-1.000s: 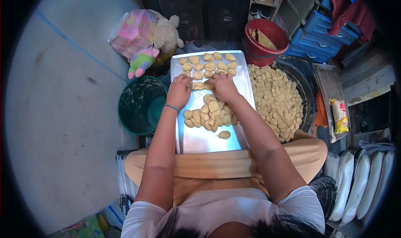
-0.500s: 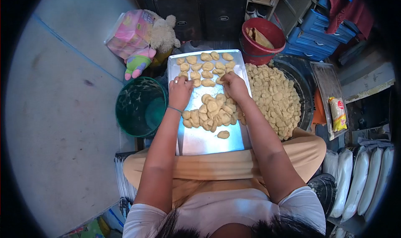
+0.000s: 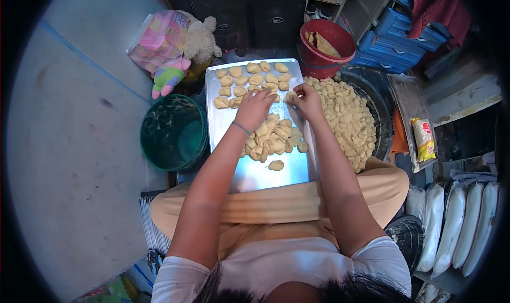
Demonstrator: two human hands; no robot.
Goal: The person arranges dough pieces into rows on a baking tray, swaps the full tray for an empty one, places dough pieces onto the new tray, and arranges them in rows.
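A shallow metal tray (image 3: 244,183) lies across my lap, with rows of lumpy, tan dough pieces (image 3: 255,80) on its far half. Nearer to me, a loose heap of dough pieces (image 3: 271,138) sits in the middle, and a single dough piece (image 3: 276,165) lies apart below it. My left hand (image 3: 256,109) reaches over the front row, its curled fingers closed at a dough piece (image 3: 275,97) they partly hide. At the tray's right side, my right hand (image 3: 308,102) pinches a dough piece (image 3: 290,97) between thumb and fingers.
A big black basin (image 3: 380,103) heaped with dough pieces stands to the right. Left of the tray is a green bucket (image 3: 159,157); a red bucket (image 3: 313,58) is behind. A board (image 3: 398,90) holds a yellow packet (image 3: 424,138). Stuffed toys (image 3: 202,40) sit at back left.
My left hand has moved right along the front row, away from the tray's left edge. My right hand has shifted slightly right with a dough piece. The view has shifted a little.
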